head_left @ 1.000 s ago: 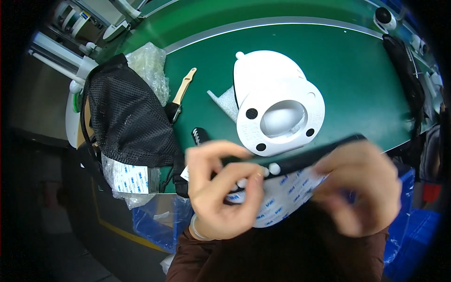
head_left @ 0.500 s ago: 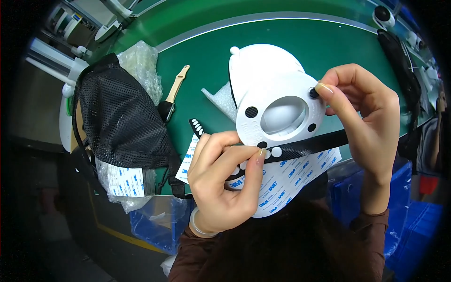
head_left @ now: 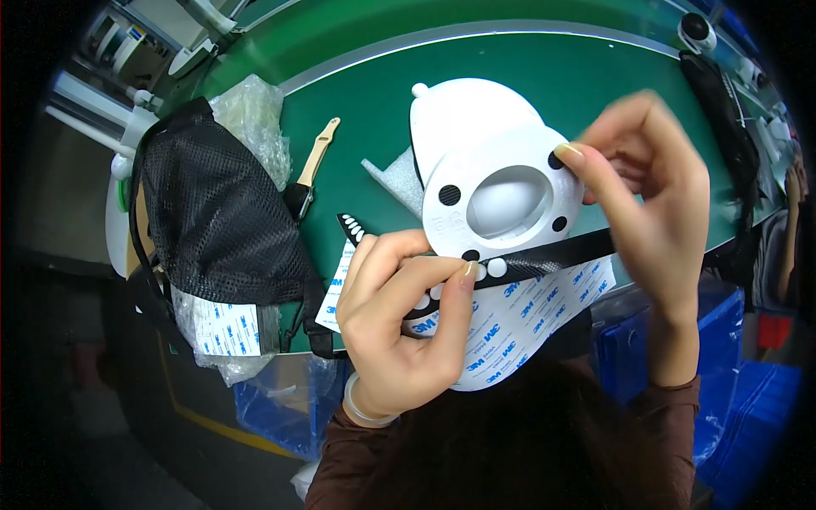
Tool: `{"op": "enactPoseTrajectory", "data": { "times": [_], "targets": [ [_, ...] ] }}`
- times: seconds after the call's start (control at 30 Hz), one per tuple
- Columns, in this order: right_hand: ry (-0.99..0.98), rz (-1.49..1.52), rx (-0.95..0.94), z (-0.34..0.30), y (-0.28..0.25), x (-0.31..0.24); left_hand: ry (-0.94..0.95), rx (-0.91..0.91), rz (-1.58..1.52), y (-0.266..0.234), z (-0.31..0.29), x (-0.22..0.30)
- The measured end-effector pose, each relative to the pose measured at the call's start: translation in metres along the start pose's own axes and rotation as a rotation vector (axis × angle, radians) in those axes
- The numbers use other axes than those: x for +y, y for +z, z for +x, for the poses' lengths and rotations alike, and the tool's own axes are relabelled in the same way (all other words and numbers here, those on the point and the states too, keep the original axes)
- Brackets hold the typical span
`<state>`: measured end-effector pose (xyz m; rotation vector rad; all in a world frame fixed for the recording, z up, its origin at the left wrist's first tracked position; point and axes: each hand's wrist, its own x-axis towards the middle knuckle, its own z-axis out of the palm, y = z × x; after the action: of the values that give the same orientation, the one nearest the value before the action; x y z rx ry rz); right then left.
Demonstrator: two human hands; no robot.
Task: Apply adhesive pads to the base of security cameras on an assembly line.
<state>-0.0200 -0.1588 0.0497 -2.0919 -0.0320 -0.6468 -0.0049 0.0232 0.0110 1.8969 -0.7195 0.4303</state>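
Note:
A white plastic ring [head_left: 510,157] with a wide oval hole is held tilted between my hands, several round black pads on its face. My left hand [head_left: 399,319] is closed on its lower edge, thumb and finger pinching beside a black pad. My right hand [head_left: 650,200], slightly blurred, is closed at the ring's upper right edge, its thumb on another black pad. Below the ring runs a black strip [head_left: 552,257] with round white spots, partly hidden by my left hand. Under that lies a white backing sheet [head_left: 510,340] with blue print. A white domed housing [head_left: 480,106] stands behind the ring.
White foam [head_left: 399,183] lies beside the housing on the green table [head_left: 357,93]. To the left are a brush with a wooden handle [head_left: 319,153], a black mesh bag [head_left: 225,208] and bubble wrap [head_left: 255,115]. Blue bins [head_left: 663,357] stand below the near edge.
The ring has shifted slightly left and up with both hands. My right hand has moved a little left and turned, its thumb still at the upper right black pad.

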Motion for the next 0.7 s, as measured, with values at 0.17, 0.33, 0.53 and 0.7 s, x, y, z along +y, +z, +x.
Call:
{"op": "enactPoseTrajectory", "data": {
  "times": [0.17, 0.33, 0.53, 0.7],
  "targets": [
    [-0.074, 0.148, -0.246, 0.023, -0.019, 0.015, 0.024, -0.006, -0.021, 0.0, 0.002, -0.003],
    [-0.675, -0.28, -0.572, 0.057, -0.007, -0.014, -0.014, -0.067, 0.002, -0.008, 0.005, 0.0],
    [-0.683, -0.534, -1.102, 0.117, 0.015, -0.055, -0.16, -0.098, -0.114, -0.034, -0.007, -0.004],
    [-0.608, -0.317, -0.775, 0.18, 0.001, -0.042, -0.208, -0.074, -0.239, -0.033, -0.017, -0.006]
  ]
}}
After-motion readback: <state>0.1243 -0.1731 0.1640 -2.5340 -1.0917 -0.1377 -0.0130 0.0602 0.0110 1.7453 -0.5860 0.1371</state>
